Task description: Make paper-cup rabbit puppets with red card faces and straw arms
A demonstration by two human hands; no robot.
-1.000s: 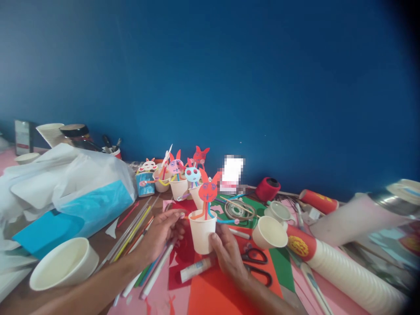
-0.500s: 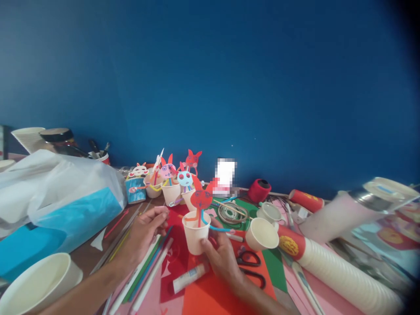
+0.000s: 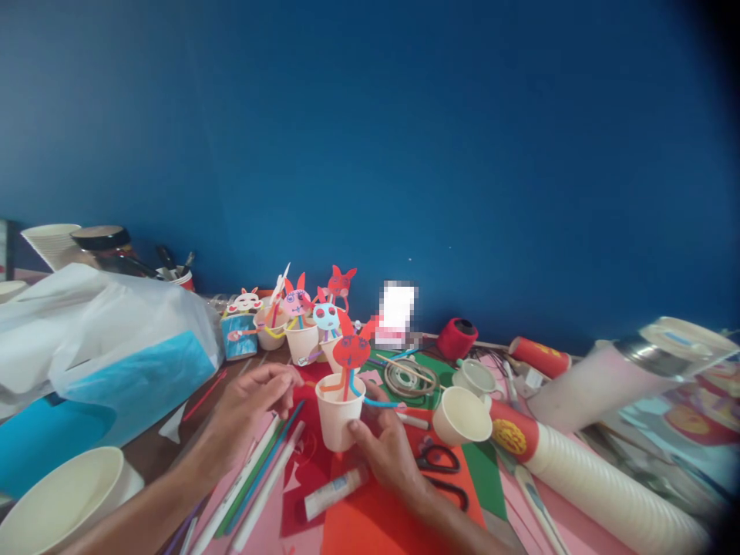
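My right hand [image 3: 386, 451] grips a white paper cup [image 3: 338, 420] from its right side. From the cup rises a red paper figure [image 3: 352, 351] with pointed ears, an orange pipe-cleaner arm on the left and a blue one on the right. My left hand [image 3: 267, 391] is at the cup's left, its fingers bent together near the tip of the orange arm; whatever the fingertips pinch is too small to make out. Below the cup lies a glue stick [image 3: 334, 493] on red and orange paper.
Several similar cup figures [image 3: 301, 339] stand behind. Scissors [image 3: 445, 478], white cups [image 3: 462, 416], a cable coil [image 3: 410, 376] and a long cup stack [image 3: 613, 482] lie right. Pipe cleaners or pens [image 3: 254, 486], a bowl [image 3: 69, 501] and a plastic bag [image 3: 104, 324] are left.
The cup and its figure have shifted slightly left in my right hand. My left hand's fingertips now sit nearer the orange arm.
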